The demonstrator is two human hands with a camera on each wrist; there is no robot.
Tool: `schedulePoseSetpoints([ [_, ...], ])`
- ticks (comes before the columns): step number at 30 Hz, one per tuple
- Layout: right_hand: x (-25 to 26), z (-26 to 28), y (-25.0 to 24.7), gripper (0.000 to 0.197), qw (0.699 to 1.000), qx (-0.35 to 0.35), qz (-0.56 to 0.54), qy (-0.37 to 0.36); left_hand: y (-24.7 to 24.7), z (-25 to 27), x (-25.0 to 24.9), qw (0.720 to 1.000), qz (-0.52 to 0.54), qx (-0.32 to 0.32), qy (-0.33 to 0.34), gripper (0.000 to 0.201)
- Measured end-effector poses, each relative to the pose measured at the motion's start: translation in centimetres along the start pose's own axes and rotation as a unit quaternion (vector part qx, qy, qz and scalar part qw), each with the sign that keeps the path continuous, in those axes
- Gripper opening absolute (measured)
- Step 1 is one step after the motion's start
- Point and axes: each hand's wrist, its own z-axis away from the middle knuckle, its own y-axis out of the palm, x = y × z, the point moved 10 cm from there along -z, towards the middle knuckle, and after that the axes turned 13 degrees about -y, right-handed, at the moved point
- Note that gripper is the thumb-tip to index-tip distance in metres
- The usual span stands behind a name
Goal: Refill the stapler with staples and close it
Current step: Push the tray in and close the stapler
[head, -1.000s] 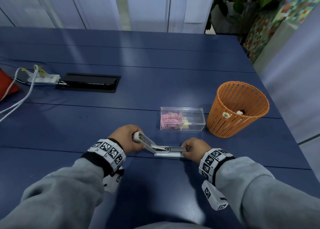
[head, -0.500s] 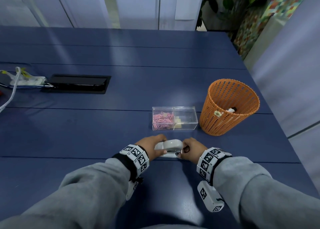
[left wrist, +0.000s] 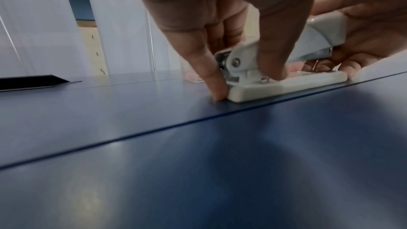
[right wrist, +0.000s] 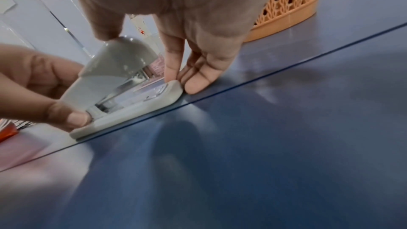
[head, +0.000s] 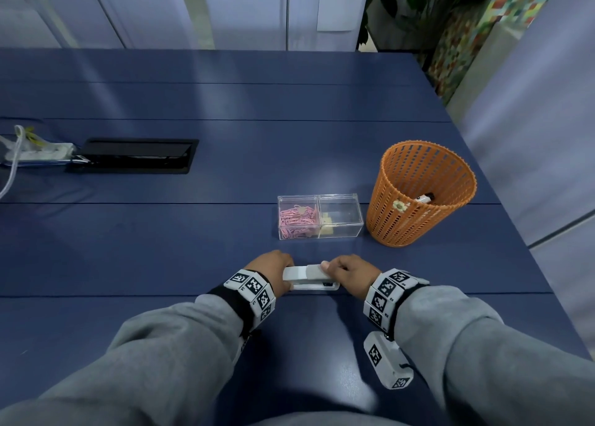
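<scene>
While lying flat on the blue table (head: 193, 248), just this side of a seam between panels, stapler (head: 309, 277) pinned at both ends. Top arm lowered over the base, nose end raised a little off the base plate in the wrist views. Whether fully latched, hard to tell from here.

Left hand (head: 273, 272) at the hinge end: thumb pressed down on the base beside the hinge pin, a finger planted on the table against the back edge of the base, fingers fairly straight and pointing down rather than wrapped round the body. Same left hand (left wrist: 220, 15) seen close from the left wrist, stapler (left wrist: 286, 83) wedged between thumb and finger.

Right hand (head: 349, 272) at the nose end: thumb tip resting on top of the grey cap, fingers reaching down to the front edge of the base and the table. From the right wrist, right hand (right wrist: 187, 15) pinching top and front of the stapler (right wrist: 123, 86), fingertips touching the base's rounded corner.

Beyond the hands, a clear two-compartment box (head: 320, 216): pink paper clips (head: 296, 221) in the left compartment, a small pale block in the right. Just to the right of it, an orange mesh basket (head: 418, 193), upright, with a small item inside. Far left, a black cable hatch (head: 132, 155) set in the table, white cables (head: 22, 148) beside it.
</scene>
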Motion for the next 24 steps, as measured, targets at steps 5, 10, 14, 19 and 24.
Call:
schedulePoseSetpoints([
  [5, 0.1, 0.4, -0.1, 0.049, 0.997, -0.014, -0.071, 0.032, -0.4, 0.5, -0.3, 0.999, 0.028, -0.016, 0.008, 0.032],
  [10, 1.8, 0.7, -0.5, 0.021, 0.95, -0.055, -0.304, 0.046, -2.4, 1.0, -1.1, 0.993, 0.094, -0.066, 0.027, 0.028],
  [14, 4.0, 1.7, -4.4, 0.02, 0.96, -0.135, -0.246, -0.019, -4.9, 2.2, -2.0, 0.976, 0.185, -0.103, 0.057, 0.03],
  [19, 9.5, 5.2, -10.6, 0.021, 0.959, -0.206, -0.164, -0.105, -6.1, 3.4, -2.4, 0.941, 0.321, -0.06, 0.091, 0.044],
  [24, 13.5, 9.8, -18.5, 0.022, 0.924, -0.33, -0.108, -0.16, -2.3, 4.5, 2.3, 0.973, 0.228, -0.02, 0.027, 0.025],
])
